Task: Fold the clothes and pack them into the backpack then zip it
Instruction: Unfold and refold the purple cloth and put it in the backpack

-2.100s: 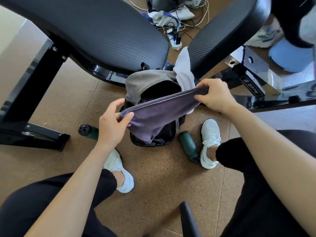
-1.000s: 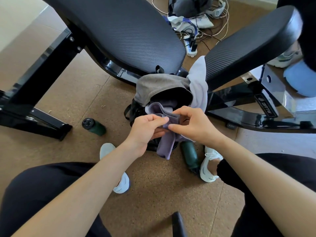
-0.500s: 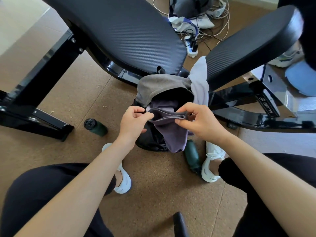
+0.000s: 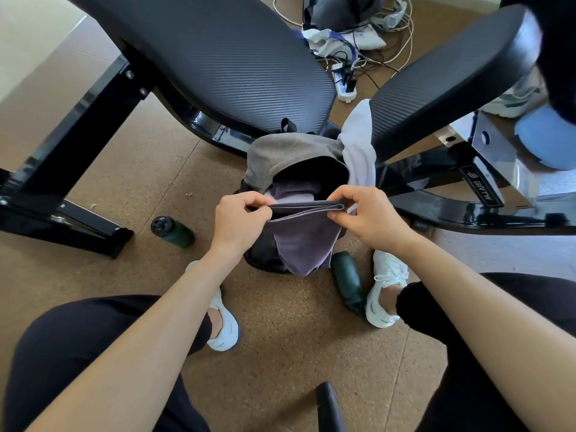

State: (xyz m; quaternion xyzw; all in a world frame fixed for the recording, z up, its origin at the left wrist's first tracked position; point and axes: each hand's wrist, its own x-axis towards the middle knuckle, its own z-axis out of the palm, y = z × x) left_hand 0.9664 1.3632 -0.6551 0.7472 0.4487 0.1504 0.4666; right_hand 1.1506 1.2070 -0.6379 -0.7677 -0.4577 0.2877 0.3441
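Observation:
A folded purple cloth [image 4: 304,244] hangs in front of the open black backpack [image 4: 265,254] on the floor. My left hand [image 4: 241,221] pinches the left end of its folded top edge. My right hand [image 4: 367,213] pinches the right end. A grey garment [image 4: 280,154] is draped over the backpack's top rim, and a white garment [image 4: 358,145] hangs beside it against the right bench pad. More purple fabric [image 4: 293,191] shows inside the backpack's mouth.
Two black padded bench sections [image 4: 233,63] [image 4: 442,79] slope over the backpack on a black steel frame [image 4: 62,188]. Two dark green bottles [image 4: 173,230] [image 4: 347,280] lie on the cork floor beside my white shoes [image 4: 385,291]. Cables and a power strip [image 4: 344,84] lie behind.
The wide stretched cloth was brought together into a fold, then my hands moved apart a little and now hold the narrower folded edge taut over the backpack.

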